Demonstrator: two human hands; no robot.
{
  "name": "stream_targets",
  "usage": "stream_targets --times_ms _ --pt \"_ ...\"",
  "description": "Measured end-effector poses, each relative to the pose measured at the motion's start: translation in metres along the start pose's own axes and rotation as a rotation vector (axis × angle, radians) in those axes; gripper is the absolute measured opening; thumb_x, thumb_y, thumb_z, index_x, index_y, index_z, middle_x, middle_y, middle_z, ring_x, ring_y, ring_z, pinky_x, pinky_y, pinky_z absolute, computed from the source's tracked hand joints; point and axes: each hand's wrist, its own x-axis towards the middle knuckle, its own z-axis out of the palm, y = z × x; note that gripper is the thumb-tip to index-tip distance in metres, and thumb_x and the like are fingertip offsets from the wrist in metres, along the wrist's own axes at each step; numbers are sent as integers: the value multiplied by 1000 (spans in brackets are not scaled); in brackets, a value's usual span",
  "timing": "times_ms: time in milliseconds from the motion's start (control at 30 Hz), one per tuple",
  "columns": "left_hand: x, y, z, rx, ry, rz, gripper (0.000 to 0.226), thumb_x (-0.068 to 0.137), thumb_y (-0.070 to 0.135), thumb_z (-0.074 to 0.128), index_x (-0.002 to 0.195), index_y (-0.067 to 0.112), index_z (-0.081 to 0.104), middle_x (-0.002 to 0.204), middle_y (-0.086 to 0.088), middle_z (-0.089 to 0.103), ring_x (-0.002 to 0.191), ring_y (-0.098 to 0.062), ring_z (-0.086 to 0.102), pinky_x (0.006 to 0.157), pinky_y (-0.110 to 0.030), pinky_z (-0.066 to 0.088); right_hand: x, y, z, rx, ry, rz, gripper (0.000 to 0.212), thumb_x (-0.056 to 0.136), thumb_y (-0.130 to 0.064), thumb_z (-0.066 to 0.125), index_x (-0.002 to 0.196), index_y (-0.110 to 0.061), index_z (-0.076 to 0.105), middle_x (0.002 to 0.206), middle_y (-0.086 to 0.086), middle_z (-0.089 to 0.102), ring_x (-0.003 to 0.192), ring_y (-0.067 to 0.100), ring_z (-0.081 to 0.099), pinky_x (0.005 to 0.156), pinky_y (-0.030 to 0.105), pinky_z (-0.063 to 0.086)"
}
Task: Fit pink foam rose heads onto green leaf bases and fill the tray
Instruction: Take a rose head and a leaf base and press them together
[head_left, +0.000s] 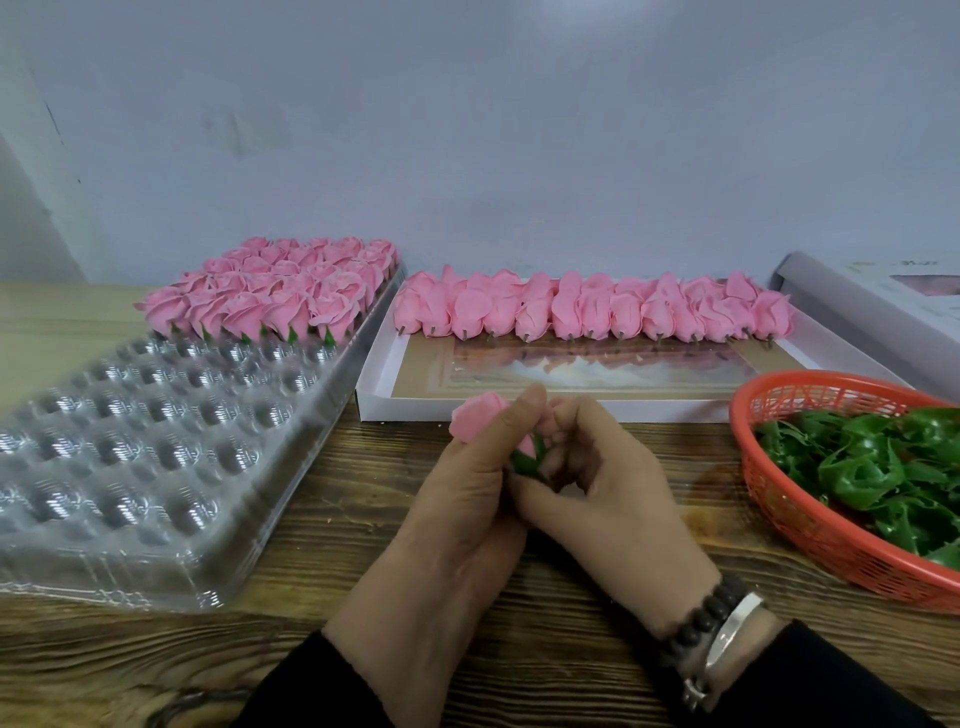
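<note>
My left hand (457, 499) grips a pink foam rose head (475, 418) over the wooden table's middle. My right hand (597, 478) pinches a green leaf base (530, 460) against the bottom of that rose. The clear plastic tray (130, 447) lies at the left; finished roses with green bases (270, 293) fill its far rows, and its near cells are bare. A row of loose rose heads (592, 309) lies along the far side of a white flat box (519, 408). An orange basket (779, 499) at the right holds several green leaf bases (883, 467).
A wall stands right behind the tray and box. A white box lid or carton (883, 291) lies at the far right. The wooden table (322, 582) stretches in front of me, with dark sleeves, a bead bracelet and a metal bangle (727, 629) on my right wrist.
</note>
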Motion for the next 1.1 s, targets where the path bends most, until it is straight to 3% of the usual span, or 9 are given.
stream_targets --times_ms 67,167,333,433,500,600,767,933,1100 --pt "1 2 -3 26 -42 -25 40 61 24 79 82 3 53 103 -24 51 100 -34 47 99 -44 36 2 -2 -7 202 -101 55 22 72 1 73 76 -15 58 61 -7 59 58 5 54 59 16 44" --pt "2 3 -6 137 -41 -10 32 65 26 78 65 0 60 99 -21 65 95 -33 56 84 -41 39 1 -4 -12 352 -213 124 12 75 0 68 75 -10 62 60 -3 60 58 6 55 61 16 46" --pt "0 8 -10 480 42 305 11 76 14 69 70 6 73 73 -14 69 70 -22 65 67 -31 55 2 -1 -12 205 -50 37 22 80 4 61 93 -13 64 84 10 63 76 10 55 72 15 47" --pt "2 10 -14 827 134 463 21 78 9 69 59 16 64 52 2 60 51 -6 55 49 -18 46 2 0 -17 12 35 -93 37 79 9 60 97 -23 59 94 4 62 81 7 55 79 15 45" --pt "2 9 -13 987 97 471 29 77 9 70 56 25 60 46 12 56 47 1 49 50 -15 41 1 -1 -19 -109 20 -203 41 78 0 64 104 -30 56 98 -1 62 88 3 55 84 13 41" --pt "2 7 -12 1053 38 488 20 76 2 70 84 21 69 72 6 70 70 -9 64 67 -31 52 -1 -3 -19 -257 -60 -333 43 73 -13 64 111 -32 57 103 -11 58 98 -3 54 85 6 36" --pt "0 7 -13 1194 29 486 70 74 2 71 132 28 40 94 13 65 94 -11 64 87 -28 50 -1 -5 -21 -326 -131 -349 44 75 -16 64 116 -31 59 106 -19 54 103 -6 50 86 5 35" --pt "-1 6 -14 1294 -13 502 88 71 8 74 142 32 26 105 4 68 99 -13 63 89 -35 49 -1 -7 -24 -282 -159 -312 33 77 -18 66 107 -32 62 100 -17 55 93 -4 53 79 7 40" --pt "-1 6 -11 1296 -31 466 89 69 16 69 141 41 23 86 5 67 85 -10 63 79 -23 48 0 -5 -22 -237 -85 -285 9 79 -14 71 83 -21 69 83 -12 60 81 6 55 70 16 44"
